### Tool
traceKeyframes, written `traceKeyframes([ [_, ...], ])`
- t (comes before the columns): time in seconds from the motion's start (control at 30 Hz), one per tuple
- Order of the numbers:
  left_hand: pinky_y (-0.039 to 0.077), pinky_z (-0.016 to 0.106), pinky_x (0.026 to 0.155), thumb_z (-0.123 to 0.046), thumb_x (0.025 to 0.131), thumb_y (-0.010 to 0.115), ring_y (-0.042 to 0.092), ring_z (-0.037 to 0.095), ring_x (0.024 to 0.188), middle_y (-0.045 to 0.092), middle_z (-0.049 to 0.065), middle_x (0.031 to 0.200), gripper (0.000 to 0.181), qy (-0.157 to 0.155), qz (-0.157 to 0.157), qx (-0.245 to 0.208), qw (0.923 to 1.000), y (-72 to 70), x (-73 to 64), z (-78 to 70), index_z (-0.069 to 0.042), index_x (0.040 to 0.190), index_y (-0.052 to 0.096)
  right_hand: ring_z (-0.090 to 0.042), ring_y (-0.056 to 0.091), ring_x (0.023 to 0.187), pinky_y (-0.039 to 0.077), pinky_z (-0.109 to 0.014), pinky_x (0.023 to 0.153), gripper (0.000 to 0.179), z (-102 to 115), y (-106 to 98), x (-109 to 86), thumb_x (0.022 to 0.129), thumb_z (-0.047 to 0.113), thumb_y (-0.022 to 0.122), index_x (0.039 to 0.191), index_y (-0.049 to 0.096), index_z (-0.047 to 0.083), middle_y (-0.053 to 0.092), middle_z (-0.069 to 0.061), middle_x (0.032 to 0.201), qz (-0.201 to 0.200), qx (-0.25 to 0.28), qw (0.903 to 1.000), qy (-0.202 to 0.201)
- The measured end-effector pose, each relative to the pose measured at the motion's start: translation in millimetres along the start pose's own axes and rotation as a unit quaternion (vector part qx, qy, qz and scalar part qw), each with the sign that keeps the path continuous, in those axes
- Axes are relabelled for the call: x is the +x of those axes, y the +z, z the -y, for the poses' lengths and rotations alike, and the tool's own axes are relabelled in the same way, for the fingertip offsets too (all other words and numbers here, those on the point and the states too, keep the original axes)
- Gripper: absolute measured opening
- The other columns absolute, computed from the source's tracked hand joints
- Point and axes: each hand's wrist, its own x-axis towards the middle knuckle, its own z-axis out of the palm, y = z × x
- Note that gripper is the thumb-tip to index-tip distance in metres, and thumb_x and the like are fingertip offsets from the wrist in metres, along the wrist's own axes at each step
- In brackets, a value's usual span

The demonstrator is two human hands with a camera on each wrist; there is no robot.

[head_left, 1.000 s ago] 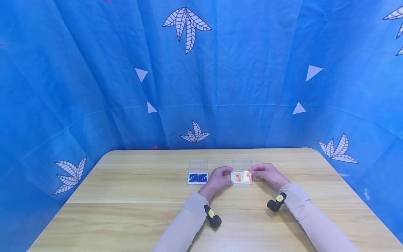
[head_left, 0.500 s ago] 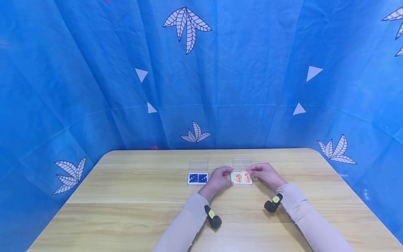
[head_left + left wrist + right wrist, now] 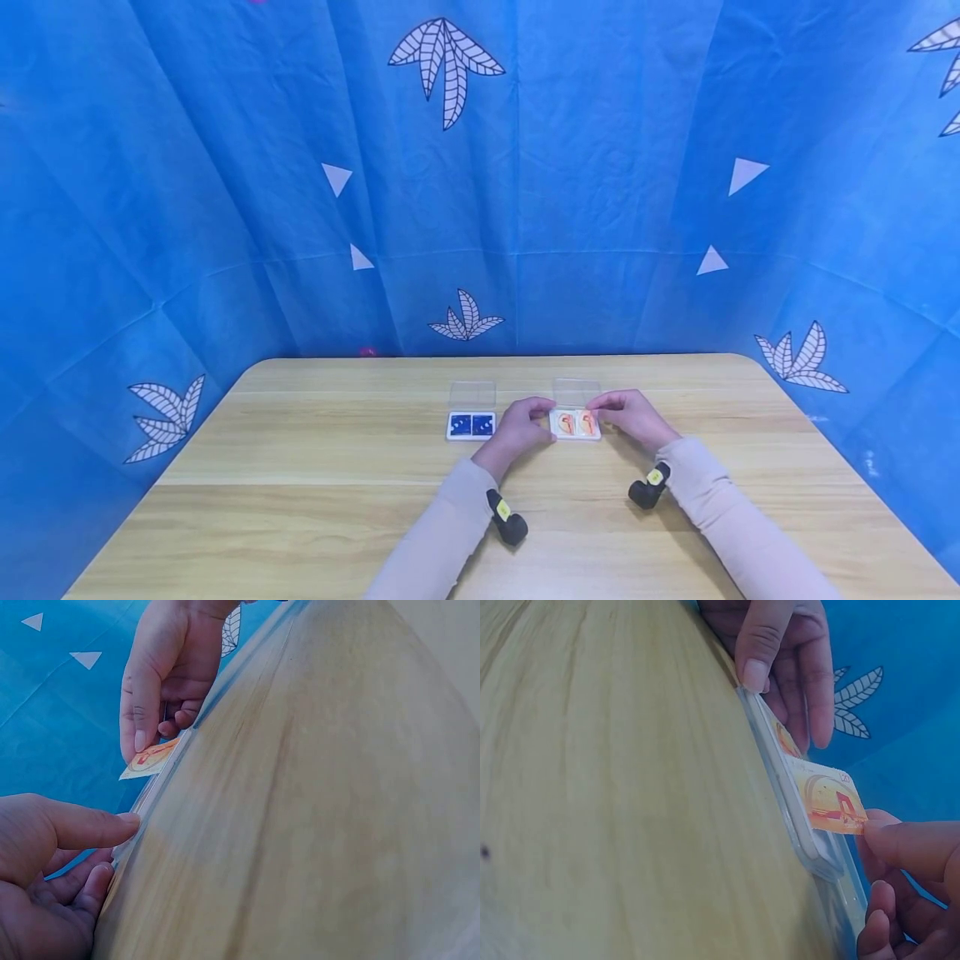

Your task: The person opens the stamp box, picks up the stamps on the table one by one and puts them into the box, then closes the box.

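A flat plastic case [image 3: 576,438] with a white tray and a raised clear lid [image 3: 577,389] lies open right of the table's middle. Two orange-and-cream picture stamps show over it, side by side. My left hand [image 3: 523,425] grips the case's left end, thumb on the near edge and fingers at the far side. With thumb and forefinger, my right hand [image 3: 633,414] pinches the right stamp [image 3: 829,799] by its corner. That stamp is tilted above the tray in the right wrist view; the left stamp [image 3: 786,739] lies in the tray, partly covered.
A second open case [image 3: 472,437] with two dark blue pieces [image 3: 461,424] stands to the left, its clear lid [image 3: 472,393] folded back. Both cases rest on a wooden table [image 3: 300,500]. A blue curtain [image 3: 585,167] hangs behind the table's far edge.
My right hand has moved slightly left, bringing the pinched stamp further over the tray's right half. The left hand stays at the case's left end.
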Motion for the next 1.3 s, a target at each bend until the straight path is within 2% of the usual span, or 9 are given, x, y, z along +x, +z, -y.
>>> traceKeyframes([
  [0.27,0.046,0.039,0.097,0.004,0.065,0.075,0.055,0.023,0.109,0.063,0.003,0.116,0.055,0.000,0.002,-0.002,1.0000,-0.8,-0.2,0.0,-0.013,0.117,0.064,-0.014,0.051,0.071,0.043,-0.025,0.054,0.022,-6,3,3.5,0.086,0.001,0.061,0.104,0.063,-0.012,0.065,-0.023,0.099,0.007,-0.002,0.9998,-0.017],
  [0.5,0.047,0.039,0.096,0.005,0.066,0.076,0.056,0.024,0.109,0.063,0.003,0.115,0.054,0.000,0.000,0.000,1.0000,-0.9,-0.6,-0.3,-0.013,0.116,0.065,-0.014,0.052,0.076,0.043,-0.022,0.060,0.020,-4,2,3.2,0.086,0.003,0.063,0.103,0.066,-0.007,0.068,-0.017,0.098,-0.001,-0.017,0.9995,-0.026],
  [0.8,0.047,0.039,0.097,0.004,0.065,0.076,0.056,0.023,0.108,0.063,0.002,0.114,0.054,0.001,-0.002,-0.001,1.0000,-0.1,1.7,2.0,-0.013,0.115,0.065,-0.014,0.055,0.087,0.044,-0.022,0.070,0.020,-4,3,2.7,0.085,0.005,0.065,0.103,0.067,-0.005,0.068,-0.018,0.103,0.000,-0.023,0.9990,-0.038],
  [1.03,0.047,0.039,0.096,0.004,0.065,0.076,0.056,0.024,0.108,0.063,0.003,0.114,0.054,0.000,-0.002,-0.005,1.0000,-0.6,1.4,2.3,-0.013,0.115,0.065,-0.017,0.056,0.089,0.045,-0.023,0.072,0.020,12,4,-5.1,0.085,0.001,0.063,0.102,0.064,-0.011,0.066,-0.023,0.102,0.003,-0.023,0.9992,-0.033],
  [1.3,0.046,0.040,0.097,0.004,0.065,0.076,0.056,0.024,0.109,0.063,0.003,0.116,0.055,0.005,0.000,0.000,1.0000,-0.7,2.9,4.7,-0.014,0.116,0.065,-0.013,0.055,0.081,0.045,-0.022,0.066,0.022,-8,1,4.5,0.084,0.005,0.065,0.103,0.066,-0.006,0.068,-0.017,0.100,0.002,-0.010,0.9991,-0.040],
])
